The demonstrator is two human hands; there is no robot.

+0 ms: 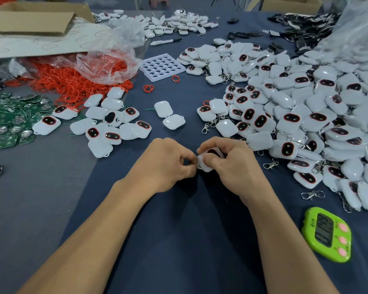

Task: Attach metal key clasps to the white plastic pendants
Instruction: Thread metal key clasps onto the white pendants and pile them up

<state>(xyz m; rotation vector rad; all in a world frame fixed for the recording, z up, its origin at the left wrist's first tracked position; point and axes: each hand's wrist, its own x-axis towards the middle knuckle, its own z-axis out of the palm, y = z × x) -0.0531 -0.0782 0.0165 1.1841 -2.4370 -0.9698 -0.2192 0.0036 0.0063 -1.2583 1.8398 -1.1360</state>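
My right hand [232, 164] grips a white plastic pendant [204, 164] with a dark oval face, just above the blue table cloth. My left hand [168, 164] pinches something small at the pendant's left corner; a bit of metal shows there, mostly hidden by my fingers. A small group of white pendants [106, 122] without clasps lies to the left. A big heap of pendants [306, 115] with metal clasps fills the right side. Loose metal clasps [271, 164] lie near the heap, and another loose clasp [311, 195] lies further right.
A green timer [327, 234] sits at the front right. Red rubber rings [72, 81] spill from a clear bag at the left, beside green circuit boards [11, 115]. A white perforated tray [160, 67] and a marker pen [166, 41] lie further back. Cardboard boxes stand at the back.
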